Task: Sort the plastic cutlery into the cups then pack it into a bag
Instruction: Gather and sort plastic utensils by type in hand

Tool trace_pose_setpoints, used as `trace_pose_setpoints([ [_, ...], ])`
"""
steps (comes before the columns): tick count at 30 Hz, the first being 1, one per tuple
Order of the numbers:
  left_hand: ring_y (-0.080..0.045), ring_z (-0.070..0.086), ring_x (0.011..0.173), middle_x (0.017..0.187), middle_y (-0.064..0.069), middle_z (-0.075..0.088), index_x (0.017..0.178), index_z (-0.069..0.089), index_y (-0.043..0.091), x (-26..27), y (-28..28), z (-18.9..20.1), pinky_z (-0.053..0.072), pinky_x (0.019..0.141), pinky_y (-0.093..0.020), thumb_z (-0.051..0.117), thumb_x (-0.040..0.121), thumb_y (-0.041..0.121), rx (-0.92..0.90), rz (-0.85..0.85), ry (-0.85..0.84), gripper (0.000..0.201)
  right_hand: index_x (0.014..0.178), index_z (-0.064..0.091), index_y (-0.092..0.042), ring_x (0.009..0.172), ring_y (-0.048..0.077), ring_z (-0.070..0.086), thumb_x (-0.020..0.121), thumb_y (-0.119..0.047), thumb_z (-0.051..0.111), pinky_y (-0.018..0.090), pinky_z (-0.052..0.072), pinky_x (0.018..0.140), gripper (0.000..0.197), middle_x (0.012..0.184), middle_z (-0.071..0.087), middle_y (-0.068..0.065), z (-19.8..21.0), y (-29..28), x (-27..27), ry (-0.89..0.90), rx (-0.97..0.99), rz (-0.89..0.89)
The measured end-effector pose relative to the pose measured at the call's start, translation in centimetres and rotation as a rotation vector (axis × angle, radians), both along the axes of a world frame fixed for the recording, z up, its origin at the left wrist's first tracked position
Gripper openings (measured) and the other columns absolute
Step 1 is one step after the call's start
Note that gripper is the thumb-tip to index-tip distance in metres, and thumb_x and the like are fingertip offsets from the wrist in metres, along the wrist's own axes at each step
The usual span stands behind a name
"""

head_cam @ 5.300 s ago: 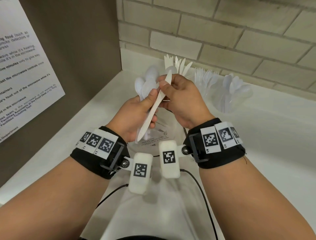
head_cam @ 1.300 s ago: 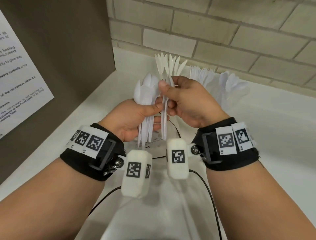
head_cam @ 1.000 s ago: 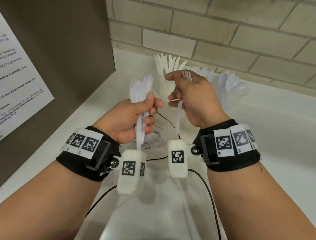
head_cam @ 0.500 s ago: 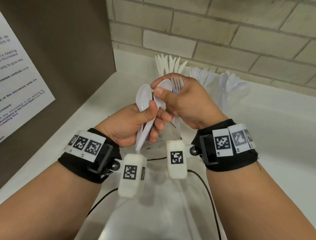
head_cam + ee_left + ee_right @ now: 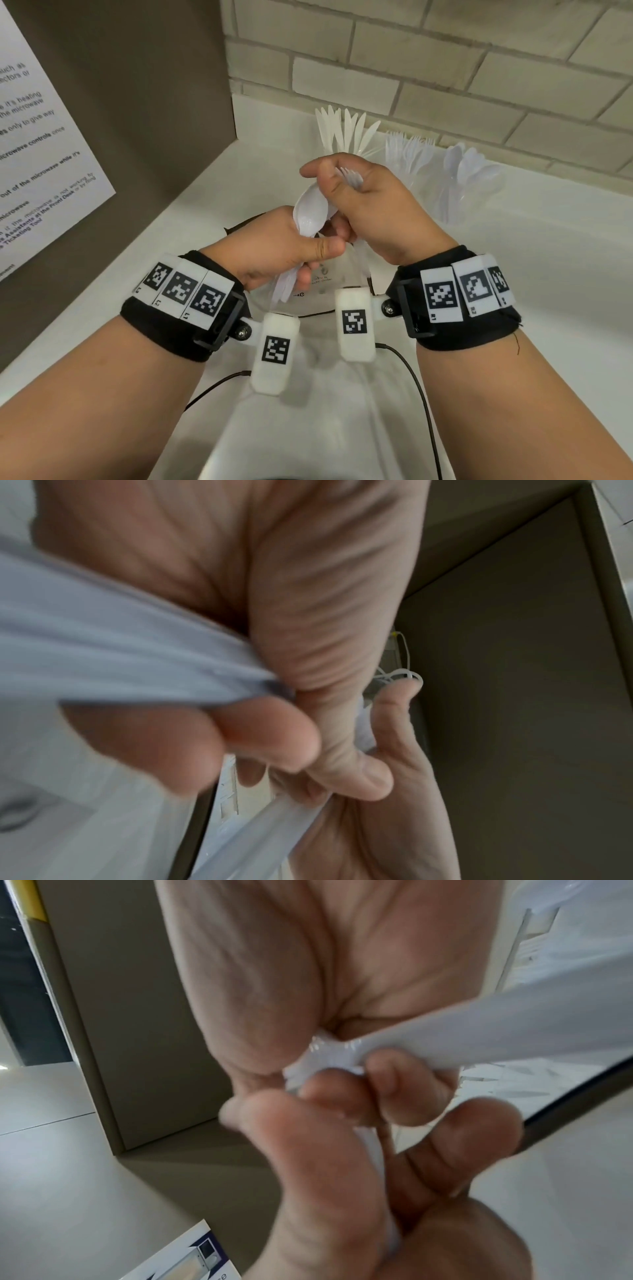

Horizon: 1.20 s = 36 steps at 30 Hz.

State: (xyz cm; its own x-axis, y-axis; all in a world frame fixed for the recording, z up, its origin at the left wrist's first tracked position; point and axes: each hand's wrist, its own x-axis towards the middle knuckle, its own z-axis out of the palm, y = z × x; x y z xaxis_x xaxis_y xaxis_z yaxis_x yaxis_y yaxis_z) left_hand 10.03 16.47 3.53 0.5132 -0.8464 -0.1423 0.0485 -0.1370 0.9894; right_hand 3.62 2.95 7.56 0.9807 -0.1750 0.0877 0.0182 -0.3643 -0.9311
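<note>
- White plastic spoons (image 5: 310, 217): smooth, glossy oval bowls, bunched together; their flat, tapering handles run down through the left hand (image 5: 274, 248) and stick out below its curled fingers.
- Left hand: wrapped round the spoon handles, thumb laid across the front of the bundle.
- White plastic forks (image 5: 351, 176): thin ribbed tines showing just above the thumb of the right hand (image 5: 373, 209); how many forks cannot be told.
- Right hand: closed round the forks, fingers curled; it sits just above and to the right of the left hand, the two touching at the spoon bowls.
- Clear plastic bag (image 5: 329, 284): thin, crinkled film with small dark print, lying on the counter below both hands.
- Knives (image 5: 346, 130): flat, pointed white blades fanned upright beyond the right hand, in a cup mostly hidden behind it.
- Cup of forks (image 5: 409, 154): translucent, standing to the right of the knives.
- Cup of spoons (image 5: 467, 174): translucent, farthest right.
- Counter (image 5: 548, 274): smooth matte white surface, meeting a pale brick wall (image 5: 445, 68) behind the cups.
- Printed notice (image 5: 37, 154): white sheet on a brown panel, left of the left hand.
</note>
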Motion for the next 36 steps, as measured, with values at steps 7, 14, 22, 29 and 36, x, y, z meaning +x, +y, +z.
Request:
trace_pose_setpoints([
  [7, -0.009, 0.047, 0.045, 0.06, 0.011, 0.059, 0.082, 0.066, 0.018, -0.3, -0.6, 0.2, 0.046, 0.052, -0.028, 0.071, 0.071, 0.042, 0.084, 0.097, -0.152, 0.028, 0.091, 0.066, -0.014, 0.044, -0.002, 0.052, 0.088, -0.006, 0.065, 0.01, 0.037, 0.047, 0.009, 0.06, 0.058, -0.015, -0.8, -0.8, 0.8, -0.096, -0.108, -0.082],
  [14, -0.01, 0.047, 0.053, 0.073, 0.004, 0.05, 0.104, 0.057, 0.018, -0.6, -0.9, -0.2, 0.046, 0.054, -0.031, 0.038, 0.1, 0.033, 0.126, 0.139, -0.297, 0.024, 0.106, 0.061, -0.015, 0.038, 0.007, 0.04, 0.089, -0.014, 0.065, 0.02, 0.035, 0.041, 0.018, 0.07, 0.054, -0.004, -1.1, -2.8, 1.5, -0.043, 0.026, -0.202],
  [22, -0.012, 0.036, 0.052, 0.067, 0.001, 0.043, 0.095, 0.054, 0.012, 1.3, -2.0, 1.4, 0.034, 0.052, -0.029, 0.038, 0.101, 0.031, -0.058, 0.35, 0.113, 0.026, 0.101, 0.053, -0.014, 0.055, 0.01, 0.045, 0.102, -0.021, 0.038, 0.024, 0.041, 0.05, 0.017, 0.077, 0.055, 0.001, 3.6, -10.0, 4.1, -0.39, 0.019, -0.53],
  [29, -0.011, 0.04, 0.051, 0.062, 0.004, 0.046, 0.091, 0.056, 0.013, 2.0, -3.7, 2.3, 0.039, 0.062, -0.031, 0.041, 0.1, 0.031, 0.005, 0.281, 0.191, 0.025, 0.091, 0.048, -0.021, 0.064, 0.006, 0.047, 0.1, -0.017, 0.036, 0.022, 0.047, 0.057, 0.015, 0.078, 0.049, -0.003, 0.4, -15.7, 9.8, -0.531, 0.022, -0.707],
  [36, -0.012, 0.042, 0.055, 0.064, 0.003, 0.046, 0.089, 0.057, 0.013, 2.4, -4.5, 1.5, 0.041, 0.066, -0.032, 0.041, 0.1, 0.032, 0.065, 0.29, 0.192, 0.027, 0.113, 0.052, -0.029, 0.077, 0.008, 0.058, 0.089, -0.031, 0.057, 0.029, 0.051, 0.081, 0.024, 0.094, 0.059, -0.009, -4.7, -17.7, 11.5, -0.207, -0.088, -0.794],
])
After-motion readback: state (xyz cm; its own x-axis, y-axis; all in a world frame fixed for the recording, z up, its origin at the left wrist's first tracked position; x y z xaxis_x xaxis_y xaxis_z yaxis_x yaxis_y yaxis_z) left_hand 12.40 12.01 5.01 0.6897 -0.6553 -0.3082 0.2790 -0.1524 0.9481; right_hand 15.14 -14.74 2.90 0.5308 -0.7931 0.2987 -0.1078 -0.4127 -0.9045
